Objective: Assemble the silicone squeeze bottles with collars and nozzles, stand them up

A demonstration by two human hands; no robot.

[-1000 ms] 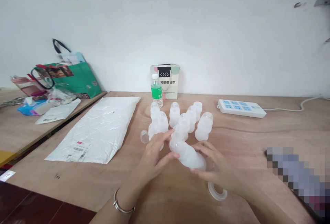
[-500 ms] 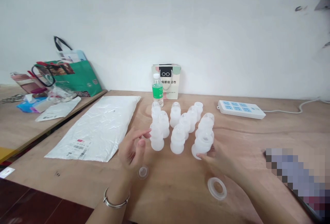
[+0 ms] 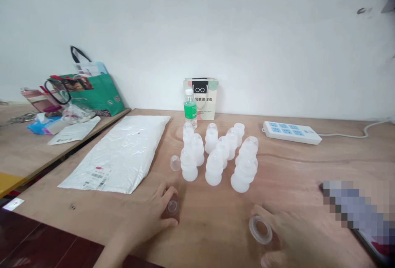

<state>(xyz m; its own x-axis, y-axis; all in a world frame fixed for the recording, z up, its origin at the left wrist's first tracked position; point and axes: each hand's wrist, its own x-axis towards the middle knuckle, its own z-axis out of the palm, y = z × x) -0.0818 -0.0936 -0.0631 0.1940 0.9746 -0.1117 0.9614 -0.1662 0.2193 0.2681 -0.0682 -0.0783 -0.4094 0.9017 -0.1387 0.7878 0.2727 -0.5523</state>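
My left hand (image 3: pixel 157 206) curves around a small translucent round piece (image 3: pixel 172 207) on the wooden table, thumb and fingers apart on either side of it. By the right side of a translucent ring (image 3: pixel 261 229) is my right hand (image 3: pixel 282 233), its thumb and fingers spread; whether the fingertips touch the ring I cannot tell. Beyond both hands, several small white bottles stand grouped, among them a front-left bottle (image 3: pixel 189 167), a front-middle bottle (image 3: pixel 213 171) and a front-right bottle (image 3: pixel 242 177). A clear dome cap (image 3: pixel 175 163) lies just left of the front-left bottle.
Behind the bottles stand a water bottle (image 3: pixel 190 110) and a paper bag (image 3: pixel 211 99). A white mailing pouch (image 3: pixel 120 148) lies to the left, a power strip (image 3: pixel 291 132) at the back right. A green bag (image 3: pixel 106 95) rests on the left table; a blurred-out flat object (image 3: pixel 354 210) lies right.
My left hand has left the front-left bottle for the small round piece, and a clear cap now shows beside that bottle. My right hand has moved from the front-right bottle toward the ring.
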